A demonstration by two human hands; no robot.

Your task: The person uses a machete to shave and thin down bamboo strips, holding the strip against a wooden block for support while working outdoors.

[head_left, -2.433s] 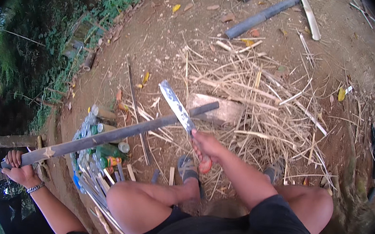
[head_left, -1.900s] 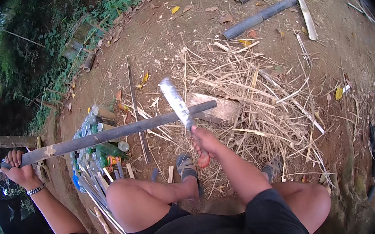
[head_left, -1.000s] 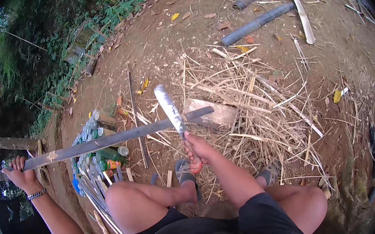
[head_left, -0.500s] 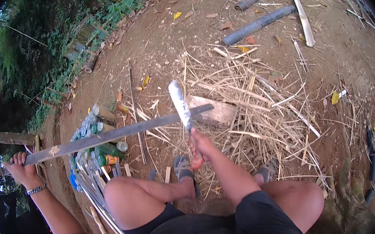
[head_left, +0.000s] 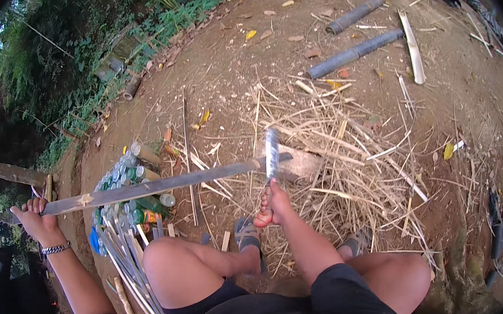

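My left hand (head_left: 41,220), at the far left, grips the near end of a long split bamboo strip (head_left: 155,187). The strip slants up to the right, and its far end rests on a wooden block (head_left: 300,165) amid shavings. A pale nick shows on the strip near that end, and a star-shaped pale patch lies closer to my left hand. My right hand (head_left: 273,204) is closed round the handle of a machete (head_left: 272,153). Its bright, slightly blurred blade points away from me and crosses the strip by the pale nick; whether they touch I cannot tell.
Bamboo shavings (head_left: 348,180) cover the ground around the block. Glass bottles (head_left: 131,174) cluster at left, beside a bundle of cut strips (head_left: 128,261). Dark bamboo poles (head_left: 355,54) and a pale split piece (head_left: 413,48) lie farther off. Green plants (head_left: 201,2) border the far left.
The machete has swung from leaning left to nearly straight ahead, and its blade now lies by a pale nick on the strip. The whole view has shifted slightly.
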